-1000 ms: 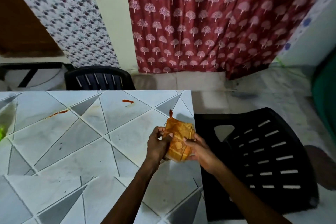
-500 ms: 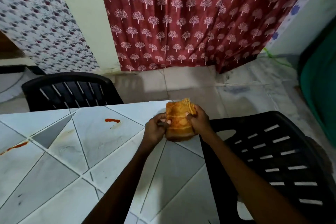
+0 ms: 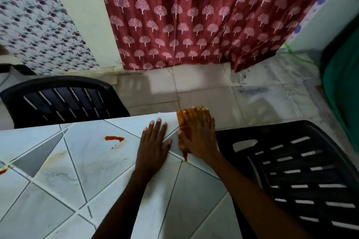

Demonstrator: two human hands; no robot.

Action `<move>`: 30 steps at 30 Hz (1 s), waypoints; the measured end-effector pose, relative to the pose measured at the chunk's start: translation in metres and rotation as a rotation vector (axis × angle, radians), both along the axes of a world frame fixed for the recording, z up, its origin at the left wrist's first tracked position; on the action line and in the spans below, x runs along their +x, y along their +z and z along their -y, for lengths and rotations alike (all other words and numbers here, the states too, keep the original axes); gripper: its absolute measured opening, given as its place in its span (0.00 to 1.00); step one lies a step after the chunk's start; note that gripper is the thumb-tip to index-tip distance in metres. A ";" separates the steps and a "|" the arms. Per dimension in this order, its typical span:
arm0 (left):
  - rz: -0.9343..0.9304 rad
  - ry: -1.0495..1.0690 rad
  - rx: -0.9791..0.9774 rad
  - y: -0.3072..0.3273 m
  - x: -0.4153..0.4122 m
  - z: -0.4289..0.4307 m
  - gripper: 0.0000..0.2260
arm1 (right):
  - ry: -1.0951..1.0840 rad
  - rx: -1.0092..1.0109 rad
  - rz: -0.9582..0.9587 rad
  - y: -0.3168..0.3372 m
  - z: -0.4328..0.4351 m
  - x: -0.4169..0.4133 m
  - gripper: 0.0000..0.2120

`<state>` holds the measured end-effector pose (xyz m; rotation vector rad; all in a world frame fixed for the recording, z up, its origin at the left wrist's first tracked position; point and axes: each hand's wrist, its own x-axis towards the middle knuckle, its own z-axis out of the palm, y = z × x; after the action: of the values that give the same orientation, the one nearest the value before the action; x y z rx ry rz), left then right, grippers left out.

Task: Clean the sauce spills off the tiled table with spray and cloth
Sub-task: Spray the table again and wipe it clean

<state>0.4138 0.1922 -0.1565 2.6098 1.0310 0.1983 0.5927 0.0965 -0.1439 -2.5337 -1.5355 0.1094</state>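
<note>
The orange cloth (image 3: 184,124) lay at the far right corner of the bench (image 3: 58,190), pressed flat under the straight-fingered right hand (image 3: 200,138). The left hand (image 3: 153,142) rested open on the bench beside it. A sauce spill (image 3: 114,138) marked the bench's far edge.

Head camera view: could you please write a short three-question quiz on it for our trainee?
1. True or false: the right hand presses the orange cloth flat on the tiled table.
2. The left hand is: A gripping the cloth, B lying flat on the table, C raised off the table.
3. Fill in: the red sauce spill lies to the ____ of the left hand.
Key: 1 true; 2 B; 3 left.
</note>
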 end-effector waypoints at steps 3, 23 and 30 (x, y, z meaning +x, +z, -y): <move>-0.029 -0.005 0.028 0.000 -0.002 0.003 0.27 | -0.006 -0.004 0.023 -0.007 0.005 0.002 0.35; 0.025 0.036 -0.021 0.000 -0.003 -0.003 0.25 | 0.080 0.073 0.016 0.005 0.026 -0.057 0.31; 0.012 0.023 0.024 0.003 0.000 0.001 0.24 | 0.132 -0.001 0.028 -0.005 0.070 -0.004 0.31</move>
<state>0.4139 0.1912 -0.1540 2.6156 1.0608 0.2327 0.5883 0.0262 -0.1490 -2.4436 -1.7125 0.0925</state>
